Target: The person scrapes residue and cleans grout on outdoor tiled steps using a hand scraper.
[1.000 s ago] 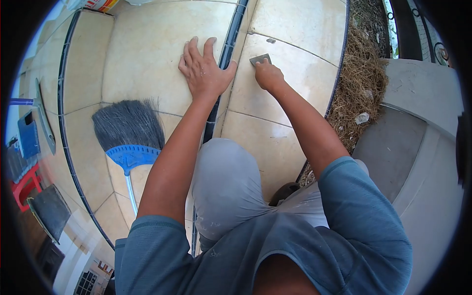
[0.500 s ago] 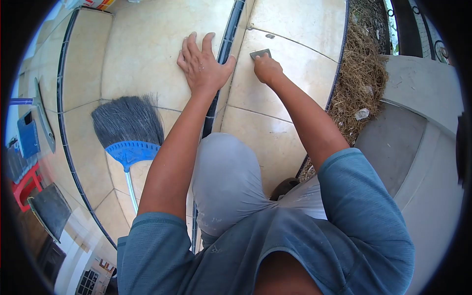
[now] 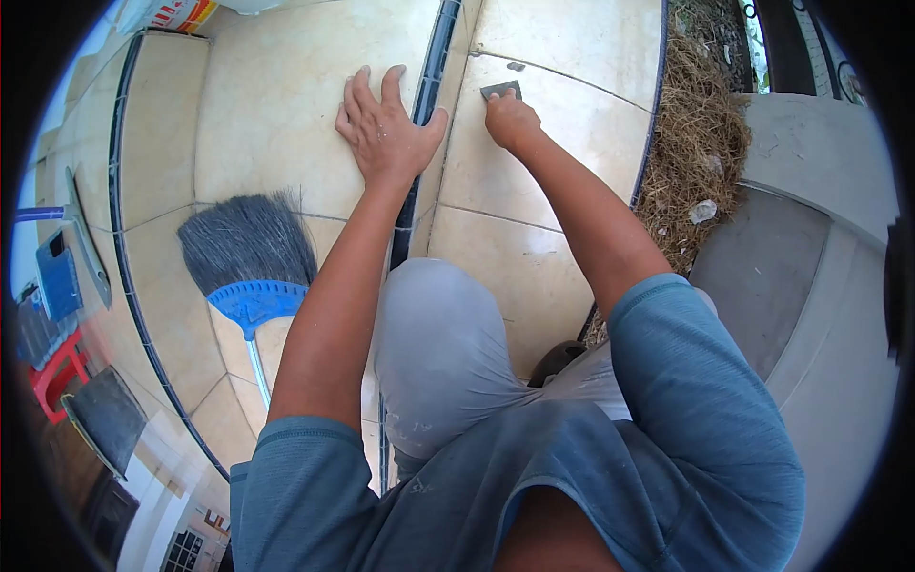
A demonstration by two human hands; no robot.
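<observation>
My right hand (image 3: 511, 119) grips a small flat metal scraper (image 3: 500, 90), its blade pressed on a beige floor tile (image 3: 572, 133) close to a grout line. My left hand (image 3: 384, 129) lies flat with fingers spread on the neighbouring tile, its thumb over the dark border strip (image 3: 429, 86) that runs between the tiles. I crouch over the floor, and my grey-trousered knee (image 3: 438, 343) is below both arms.
A broom with a blue head and grey bristles (image 3: 250, 257) lies on the tiles at left. Dry straw and debris (image 3: 691, 153) fill a bed along the tiles' right edge, beside a grey concrete ledge (image 3: 810, 191). A small dark chip (image 3: 516, 67) lies beyond the scraper.
My right hand has pushed the scraper farther away along the tile, toward the small chip. My left hand has stayed planted on the same tile.
</observation>
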